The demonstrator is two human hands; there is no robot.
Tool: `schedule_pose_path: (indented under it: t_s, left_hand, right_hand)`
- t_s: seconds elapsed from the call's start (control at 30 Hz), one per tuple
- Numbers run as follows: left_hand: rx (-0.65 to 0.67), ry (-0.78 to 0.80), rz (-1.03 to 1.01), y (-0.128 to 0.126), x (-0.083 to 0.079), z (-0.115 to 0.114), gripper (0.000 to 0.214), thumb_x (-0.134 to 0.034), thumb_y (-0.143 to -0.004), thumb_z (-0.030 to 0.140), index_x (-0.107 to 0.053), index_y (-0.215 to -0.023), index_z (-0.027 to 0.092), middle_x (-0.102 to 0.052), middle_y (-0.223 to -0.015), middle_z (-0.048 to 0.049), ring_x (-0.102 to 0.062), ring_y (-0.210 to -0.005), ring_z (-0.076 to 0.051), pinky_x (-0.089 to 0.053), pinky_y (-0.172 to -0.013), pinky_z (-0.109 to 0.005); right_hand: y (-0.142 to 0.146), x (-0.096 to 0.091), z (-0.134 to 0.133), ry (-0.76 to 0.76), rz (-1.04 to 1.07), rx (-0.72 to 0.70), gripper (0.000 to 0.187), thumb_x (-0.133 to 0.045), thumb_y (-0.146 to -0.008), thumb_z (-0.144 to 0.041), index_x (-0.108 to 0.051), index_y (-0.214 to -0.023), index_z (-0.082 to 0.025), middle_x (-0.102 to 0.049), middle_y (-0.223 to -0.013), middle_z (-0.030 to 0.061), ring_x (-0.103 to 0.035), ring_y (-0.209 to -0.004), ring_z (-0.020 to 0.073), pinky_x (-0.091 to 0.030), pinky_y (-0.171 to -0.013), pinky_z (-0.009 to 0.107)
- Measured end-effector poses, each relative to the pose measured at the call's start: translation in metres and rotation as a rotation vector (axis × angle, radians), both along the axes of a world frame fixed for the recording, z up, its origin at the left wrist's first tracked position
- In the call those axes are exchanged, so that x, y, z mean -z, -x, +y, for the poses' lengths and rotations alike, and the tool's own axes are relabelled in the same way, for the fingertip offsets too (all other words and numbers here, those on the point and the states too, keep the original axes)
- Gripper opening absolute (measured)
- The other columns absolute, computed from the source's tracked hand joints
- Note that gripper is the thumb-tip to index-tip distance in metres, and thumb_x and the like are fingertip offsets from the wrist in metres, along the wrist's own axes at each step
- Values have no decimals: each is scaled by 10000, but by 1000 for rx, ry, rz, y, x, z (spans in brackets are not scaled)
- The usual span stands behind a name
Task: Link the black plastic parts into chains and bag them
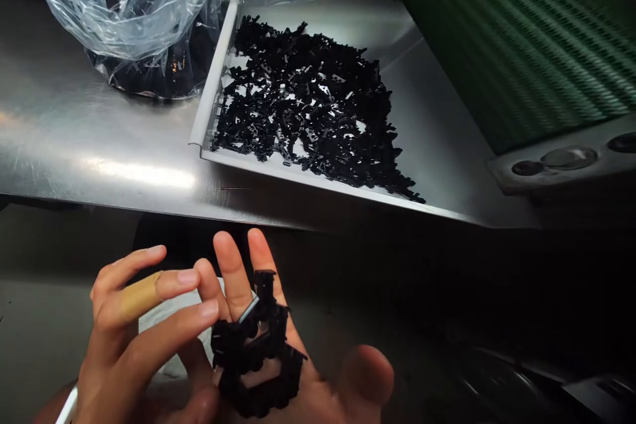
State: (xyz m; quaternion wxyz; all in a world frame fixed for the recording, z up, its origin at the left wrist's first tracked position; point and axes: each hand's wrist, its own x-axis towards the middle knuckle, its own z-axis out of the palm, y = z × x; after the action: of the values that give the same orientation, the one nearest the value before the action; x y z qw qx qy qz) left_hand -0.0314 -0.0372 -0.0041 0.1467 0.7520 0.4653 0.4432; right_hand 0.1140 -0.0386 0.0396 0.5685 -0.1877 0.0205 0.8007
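My right hand (pixel 303 377) lies palm up with its fingers spread, and a tangled clump of black plastic parts (pixel 253 351) rests on it. My left hand (pixel 134 324), with a tan adhesive bandage on one finger, hovers just left of the clump. Its fingertips are at the clump's upper left edge, and I cannot tell whether they touch it. A white cloth or paper (pixel 161 324) shows behind the left hand's fingers.
A shallow steel tray (pixel 298 175) heaped with similar black parts sits on a steel table (pixel 89 126). A clear plastic bag (pixel 149 6) holding dark parts stands to its left. A green ribbed belt (pixel 521 33) and a steel panel with round fittings (pixel 561 162) lie to the right.
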Motion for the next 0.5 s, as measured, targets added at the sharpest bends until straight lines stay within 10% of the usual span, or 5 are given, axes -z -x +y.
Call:
schedule_pose_path:
  t_s: [0.5]
  left_hand:
    - [47,110,-104,-14,-4,15,604,-598,-894,102,-542,-1458,312,-677,-1322,-63,-567,-1328,-313,-434,-1122,-539]
  right_hand:
    - [8,20,21,86,-58,126,651,-393,-898,-737,-688,-1306,-325,-625,-1484,45,-566,-1393,256,-297,-1227,603]
